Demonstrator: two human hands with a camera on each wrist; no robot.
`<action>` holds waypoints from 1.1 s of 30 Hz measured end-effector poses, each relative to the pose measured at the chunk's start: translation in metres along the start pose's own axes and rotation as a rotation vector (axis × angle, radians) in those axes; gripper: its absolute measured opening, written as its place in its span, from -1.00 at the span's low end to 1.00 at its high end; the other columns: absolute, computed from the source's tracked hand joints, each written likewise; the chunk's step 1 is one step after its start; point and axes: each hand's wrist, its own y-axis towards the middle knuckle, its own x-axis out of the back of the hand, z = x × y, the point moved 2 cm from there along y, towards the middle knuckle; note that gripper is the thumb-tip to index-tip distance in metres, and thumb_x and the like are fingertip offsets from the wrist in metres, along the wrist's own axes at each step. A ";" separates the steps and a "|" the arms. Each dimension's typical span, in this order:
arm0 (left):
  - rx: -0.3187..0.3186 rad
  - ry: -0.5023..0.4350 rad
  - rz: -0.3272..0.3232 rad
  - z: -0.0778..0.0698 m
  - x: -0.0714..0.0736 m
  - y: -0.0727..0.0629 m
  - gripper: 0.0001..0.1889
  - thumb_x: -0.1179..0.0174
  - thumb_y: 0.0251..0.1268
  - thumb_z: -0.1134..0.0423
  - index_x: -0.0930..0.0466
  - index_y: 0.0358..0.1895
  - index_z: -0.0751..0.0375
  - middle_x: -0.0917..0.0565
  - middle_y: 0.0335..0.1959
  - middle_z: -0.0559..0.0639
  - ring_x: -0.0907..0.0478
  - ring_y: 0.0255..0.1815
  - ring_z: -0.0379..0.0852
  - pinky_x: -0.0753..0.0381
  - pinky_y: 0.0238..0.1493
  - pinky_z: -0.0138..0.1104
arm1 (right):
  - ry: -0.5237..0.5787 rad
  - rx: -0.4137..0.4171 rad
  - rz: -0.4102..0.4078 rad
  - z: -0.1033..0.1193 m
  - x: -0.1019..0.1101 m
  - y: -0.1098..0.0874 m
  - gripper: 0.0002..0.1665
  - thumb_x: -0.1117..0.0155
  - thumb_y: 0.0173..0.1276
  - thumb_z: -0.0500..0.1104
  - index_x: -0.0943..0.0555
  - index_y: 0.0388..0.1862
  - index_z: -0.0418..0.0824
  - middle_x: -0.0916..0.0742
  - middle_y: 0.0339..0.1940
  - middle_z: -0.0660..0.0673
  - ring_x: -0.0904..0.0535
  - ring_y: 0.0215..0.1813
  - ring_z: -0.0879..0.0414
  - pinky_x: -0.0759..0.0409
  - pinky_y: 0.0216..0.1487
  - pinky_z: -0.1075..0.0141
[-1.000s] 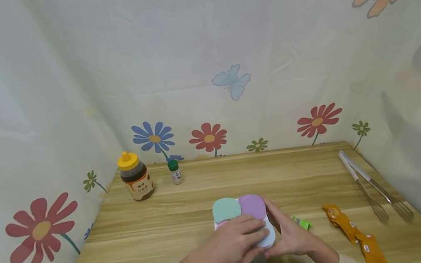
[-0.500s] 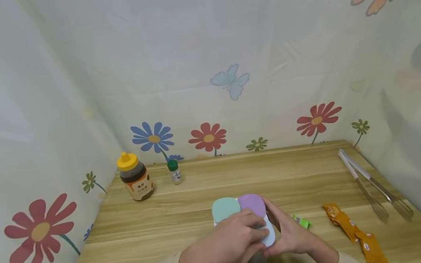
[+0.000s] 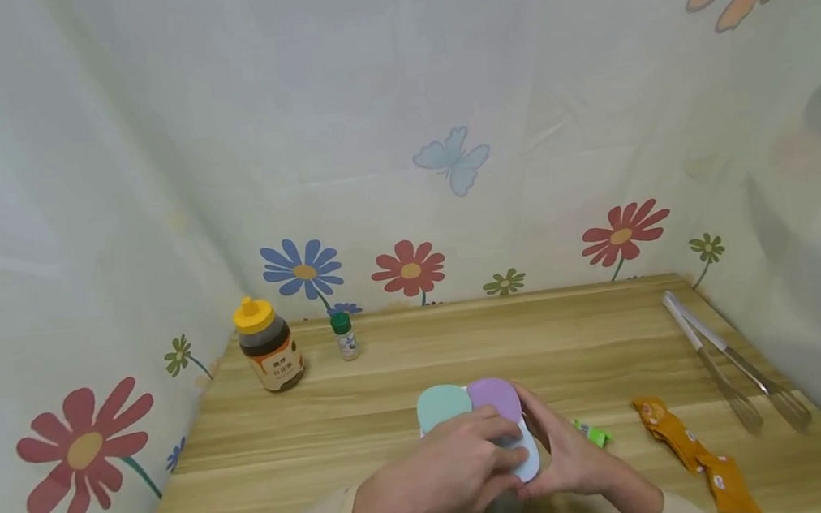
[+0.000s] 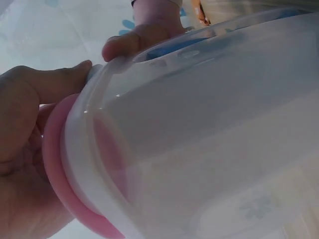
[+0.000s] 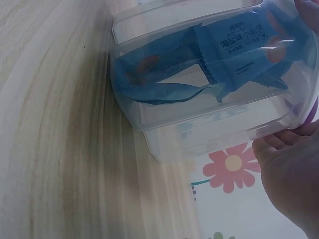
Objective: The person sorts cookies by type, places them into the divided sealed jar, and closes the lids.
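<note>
Against the frame one second ago, we note that the left hand (image 3: 447,467) has arched over the light blue lid (image 3: 529,463), now hiding the pink lid (image 4: 54,144) from the head view, while the right hand (image 3: 569,458) has kept its place. We record the left fingers bent and pinching the light blue lid, and the right hand gripping the clear container (image 4: 214,124), fingers behind, thumb in front. We locate this container, with blue packets (image 5: 241,46) inside, at the near middle of the wooden table (image 3: 367,431).

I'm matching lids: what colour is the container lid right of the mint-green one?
The lid is purple, clearest in the head view.
</note>
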 end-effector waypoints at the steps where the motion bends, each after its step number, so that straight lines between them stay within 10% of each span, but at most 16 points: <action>1: 0.001 -0.021 0.000 0.000 -0.002 -0.001 -0.75 -0.19 0.34 0.00 -0.71 -0.06 -0.03 -0.64 0.01 -0.12 -0.49 0.00 -0.22 -0.46 0.09 -0.46 | -0.002 0.001 -0.007 -0.001 0.000 -0.001 0.44 -0.62 -0.10 -0.29 0.18 0.58 -0.18 -0.14 0.54 -0.35 -0.03 0.57 0.22 -0.01 0.45 0.50; 12: 0.023 -0.120 -0.021 0.005 -0.005 -0.015 -0.40 -0.25 0.24 -0.16 -0.51 0.22 0.16 -0.54 0.23 -0.04 -0.41 0.30 -0.15 -0.32 0.38 -0.30 | -0.016 -0.018 -0.018 0.000 0.000 0.000 0.44 -0.61 -0.09 -0.27 0.19 0.59 -0.14 -0.12 0.55 -0.34 -0.02 0.57 0.24 0.00 0.45 0.48; 18: 0.068 -0.171 -0.161 0.014 0.001 -0.026 -0.08 -0.30 0.12 -0.24 -0.23 0.44 0.24 -0.29 0.46 0.09 -0.22 0.48 -0.02 -0.33 0.39 -0.11 | -0.041 0.002 -0.016 -0.001 0.001 -0.001 0.44 -0.62 -0.10 -0.25 0.17 0.58 -0.17 -0.16 0.54 -0.31 -0.07 0.57 0.15 -0.05 0.46 0.42; 28: 0.240 -0.436 -0.257 0.035 0.007 -0.055 0.05 -0.32 0.13 -0.19 0.09 0.56 0.09 0.01 0.59 0.00 0.00 0.58 -0.01 -0.28 0.40 -0.05 | -0.035 -0.061 -0.058 -0.002 0.000 -0.001 0.43 -0.64 -0.16 -0.23 0.09 0.57 -0.19 -0.24 0.53 -0.24 -0.09 0.55 0.22 -0.03 0.44 0.45; 33: 0.365 -0.540 -0.206 0.039 -0.003 -0.072 0.08 -0.35 0.10 -0.16 0.17 0.58 -0.03 0.10 0.61 -0.08 0.07 0.60 -0.08 -0.27 0.38 0.03 | -0.034 -0.091 -0.069 -0.001 -0.001 -0.003 0.43 -0.64 -0.16 -0.23 0.10 0.58 -0.17 -0.22 0.54 -0.23 -0.06 0.55 0.27 -0.03 0.43 0.47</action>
